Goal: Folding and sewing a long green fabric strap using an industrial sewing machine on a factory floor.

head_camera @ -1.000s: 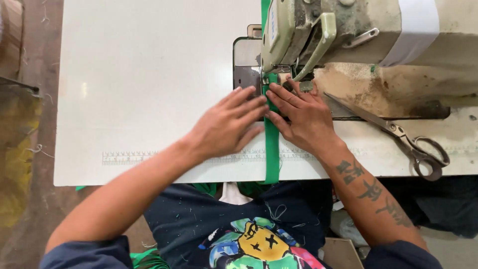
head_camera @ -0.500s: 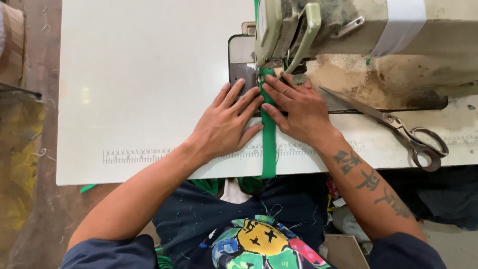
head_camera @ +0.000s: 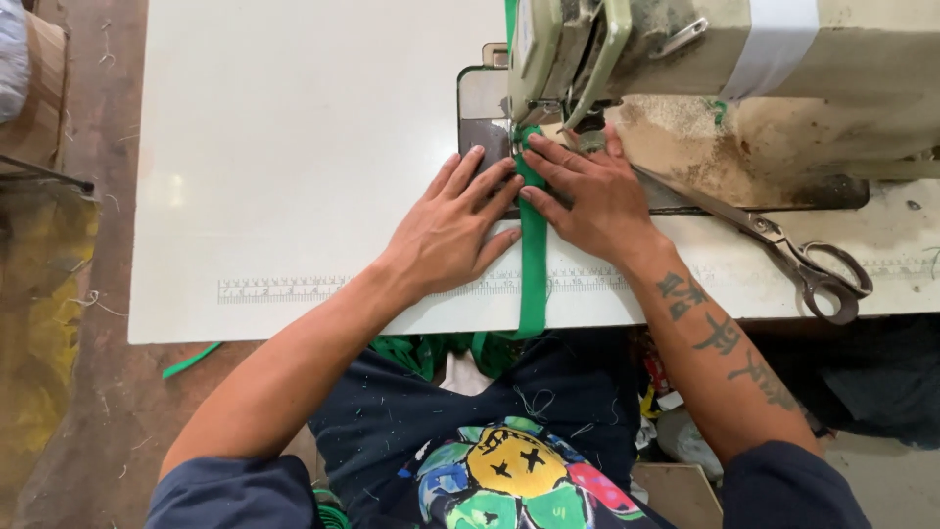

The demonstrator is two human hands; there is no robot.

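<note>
A narrow green fabric strip (head_camera: pixel 534 264) runs from the table's near edge up under the head of an old pale-green sewing machine (head_camera: pixel 685 59). My left hand (head_camera: pixel 452 227) lies flat on the table with its fingertips pressing the strip's left side. My right hand (head_camera: pixel 592 196) presses the strip from the right, fingers pointing toward the needle area. Both hands sit just in front of the presser foot, which is partly hidden by the machine head. More green strip (head_camera: pixel 421 351) hangs in a bunch over my lap below the table edge.
Large metal scissors (head_camera: pixel 783 250) lie on the table to the right of my right hand. The white table (head_camera: pixel 294 147) has a printed ruler strip (head_camera: pixel 294 289) along its near edge. A loose green scrap (head_camera: pixel 191 360) lies on the floor at left.
The view has shifted slightly; both hands stay pressed on the green strip near the needle, with the fingers nudged a little forward toward the machine.
</note>
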